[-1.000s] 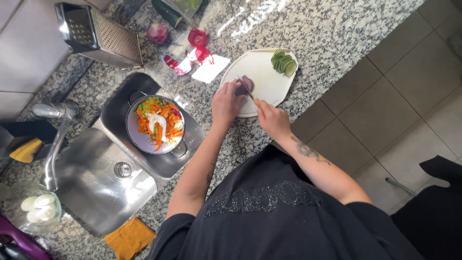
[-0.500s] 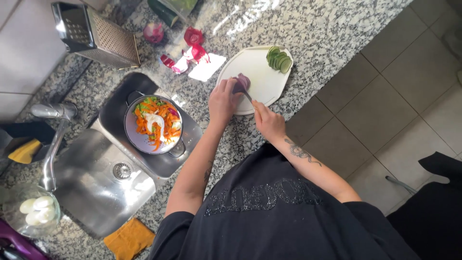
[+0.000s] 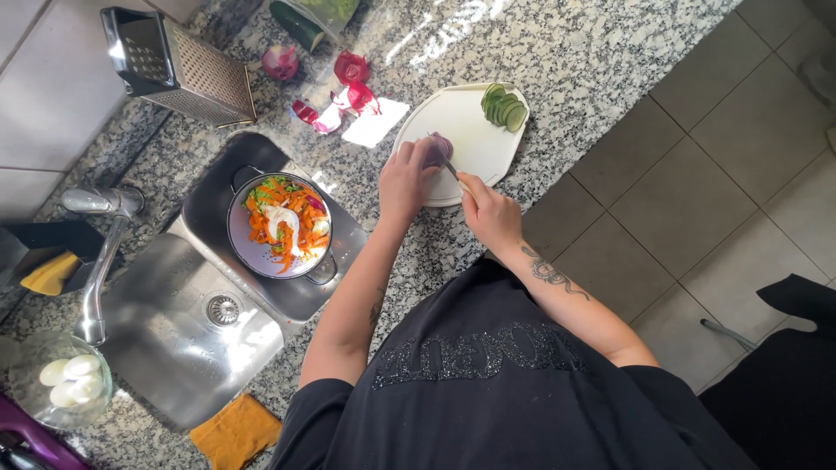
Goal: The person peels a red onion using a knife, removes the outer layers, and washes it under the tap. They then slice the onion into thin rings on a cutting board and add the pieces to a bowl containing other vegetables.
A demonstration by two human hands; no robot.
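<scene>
**Red onion under the knife on the white board – slip risk at the fingertips**

Obs.: Centre of frame, slightly above the middle. The left hand [image 3: 405,178] is pressing down on a piece of red onion [image 3: 440,146] lying at the lower left part of the white cutting board [image 3: 466,130]. Its grip is closed around the onion from the left, fingers curled over the top. The right hand [image 3: 489,213] is wrapping its grip tight on the handle of a knife [image 3: 446,162], the blade running up and left from the hand into the onion.

Position: the onion is sitting right at the left fingertips, touching them, with the blade just beside on its right. Most of it is hidden under the fingers; how much is already cut I cannot tell.

Risks (judgement):
- The blade is working very close to the left fingertips; a rounded onion piece rolling or layers sliding apart could send the edge into a finger.
- The board is lying near the counter [image 3: 557,52] edge, lower right; downward pressure could shift it outward.
- Cucumber slices [image 3: 503,109] at the board's upper right are well apart from the cut, unlikely to be disturbed.

Also in view: a colander of grated carrot [image 3: 283,224] standing in the sink [image 3: 165,348], left of the hands.
</scene>
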